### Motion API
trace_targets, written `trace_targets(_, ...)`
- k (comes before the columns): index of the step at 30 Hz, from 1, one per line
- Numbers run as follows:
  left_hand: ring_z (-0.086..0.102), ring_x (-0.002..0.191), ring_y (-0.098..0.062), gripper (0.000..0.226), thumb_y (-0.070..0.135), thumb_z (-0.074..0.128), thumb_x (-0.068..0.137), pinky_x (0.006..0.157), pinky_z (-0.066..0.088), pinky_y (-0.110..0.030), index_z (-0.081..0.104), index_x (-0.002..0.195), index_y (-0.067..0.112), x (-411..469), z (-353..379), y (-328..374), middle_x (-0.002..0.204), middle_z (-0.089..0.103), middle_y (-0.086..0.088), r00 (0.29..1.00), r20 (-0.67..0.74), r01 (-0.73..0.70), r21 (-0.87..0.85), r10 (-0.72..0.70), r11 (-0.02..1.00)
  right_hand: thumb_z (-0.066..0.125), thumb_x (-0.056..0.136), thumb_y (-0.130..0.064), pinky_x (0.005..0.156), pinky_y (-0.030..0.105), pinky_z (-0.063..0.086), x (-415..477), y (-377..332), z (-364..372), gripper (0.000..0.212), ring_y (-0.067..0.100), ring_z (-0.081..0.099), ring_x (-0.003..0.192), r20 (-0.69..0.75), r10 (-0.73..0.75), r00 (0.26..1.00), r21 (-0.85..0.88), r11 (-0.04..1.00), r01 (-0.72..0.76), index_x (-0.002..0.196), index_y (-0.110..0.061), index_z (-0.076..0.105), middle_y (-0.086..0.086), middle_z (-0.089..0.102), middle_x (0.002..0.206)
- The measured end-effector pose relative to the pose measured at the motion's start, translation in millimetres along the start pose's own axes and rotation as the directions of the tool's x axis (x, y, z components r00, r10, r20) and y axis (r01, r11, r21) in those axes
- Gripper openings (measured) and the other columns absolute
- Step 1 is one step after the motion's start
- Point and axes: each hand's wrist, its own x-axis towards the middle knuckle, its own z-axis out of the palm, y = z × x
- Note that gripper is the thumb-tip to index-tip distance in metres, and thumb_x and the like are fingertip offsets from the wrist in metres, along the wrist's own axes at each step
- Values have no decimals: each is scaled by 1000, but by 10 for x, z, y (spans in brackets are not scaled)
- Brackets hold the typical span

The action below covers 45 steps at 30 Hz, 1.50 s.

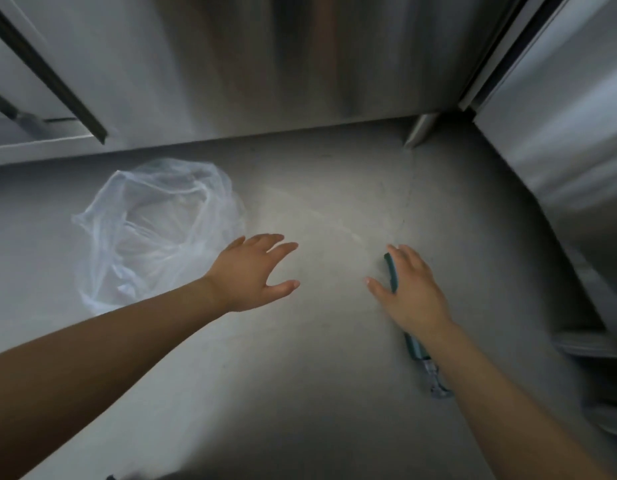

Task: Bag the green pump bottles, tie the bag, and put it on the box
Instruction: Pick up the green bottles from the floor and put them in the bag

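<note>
Plastic bag (154,230), clear and crumpled, lies at the left of the steel counter (334,209), flimsy and limp by the look of it, so its mouth will likely need holding wide; just right of it the left hand (251,275) hovers empty with fingers spread. Further right, the right hand (407,292) lies over a green pump bottle (416,348) lying on its side, fingers not clenched, and I judge it light, smooth, best gripped round the body; steel cabinet (559,133) crowds the right edge, no box in view
</note>
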Motion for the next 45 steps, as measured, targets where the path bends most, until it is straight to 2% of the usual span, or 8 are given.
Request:
trace_targets(8, 17, 143, -20, 84, 77, 14, 71, 114, 24, -44, 19, 144, 36, 44, 884, -222, 157, 16, 2, 996, 87, 12, -99, -3, 995, 52, 88, -47, 107, 48, 32, 223, 407, 557, 75, 30, 14, 142, -50, 77, 996, -106, 991, -82, 148, -21, 15, 5, 9, 158)
trace_targets(13, 7, 145, -20, 86, 76, 19, 69, 114, 24, -45, 15, 145, 36, -16, 1163, -252, 158, 5, 2, 988, 139, 78, -117, -61, 990, 60, 86, -34, 105, 47, 36, 160, 593, 687, 76, 37, 35, 130, -179, 180, 967, 113, 980, -162, 147, -16, 18, 14, 22, 152)
trace_targets(17, -6, 145, -20, 80, 66, 44, 81, 115, 15, -51, 6, 146, 37, -49, 1294, -301, 158, -7, 3, 982, 161, 122, -118, -102, 985, 63, 86, -28, 103, 36, 38, 93, 457, 898, 78, 27, 45, 123, -144, 85, 986, 236, 970, -49, 148, -20, 16, 10, 31, 147)
trace_targets(22, -10, 145, -20, 86, 80, 12, 67, 114, 11, -55, -4, 144, 43, -133, 1421, -454, 157, -13, 4, 988, 131, 87, -52, -80, 995, 64, 84, -33, 91, 36, 48, -22, 202, 1146, 78, 22, 47, 115, -168, 22, 986, 201, 979, 12, 146, -30, 16, 7, 35, 139)
trace_targets(32, -13, 144, -21, 81, 78, 14, 75, 115, 8, -54, -13, 142, 42, -145, 1433, -520, 156, -20, 3, 991, 130, 18, -17, -15, 1000, 65, 82, -32, 86, 40, 51, -245, -28, 1347, 87, 25, 48, 110, -127, 23, 992, 120, 993, -8, 145, -35, 6, 9, 38, 136)
trace_targets(35, -10, 145, -20, 77, 71, 30, 82, 115, 8, -51, -7, 144, 42, -185, 1348, -578, 157, -17, 2, 985, 170, -8, -22, 12, 1000, 67, 81, -29, 87, 34, 50, -200, -164, 1349, 85, 18, 52, 100, -135, 10, 991, 242, 970, 23, 146, -33, 12, 7, 46, 126)
trace_targets(38, -5, 145, -18, 80, 76, 16, 74, 116, 10, -49, -5, 143, 43, -301, 1289, -650, 158, -11, 3, 990, 142, -6, -64, 15, 998, 68, 81, -27, 86, 24, 44, -125, -337, 1279, 84, 11, 48, 97, -164, -17, 986, 292, 954, 65, 147, -31, 15, 0, 46, 120)
trace_targets(45, 17, 143, -18, 72, 68, 26, 79, 112, 26, -38, 12, 145, 40, -718, 890, -803, 157, 16, 2, 992, -113, 29, -251, -59, 968, 69, 81, -29, 87, 20, 35, 149, -918, 1018, 81, 5, 43, 98, -200, -103, 974, 334, 928, 167, 146, -33, 20, -9, 41, 114)
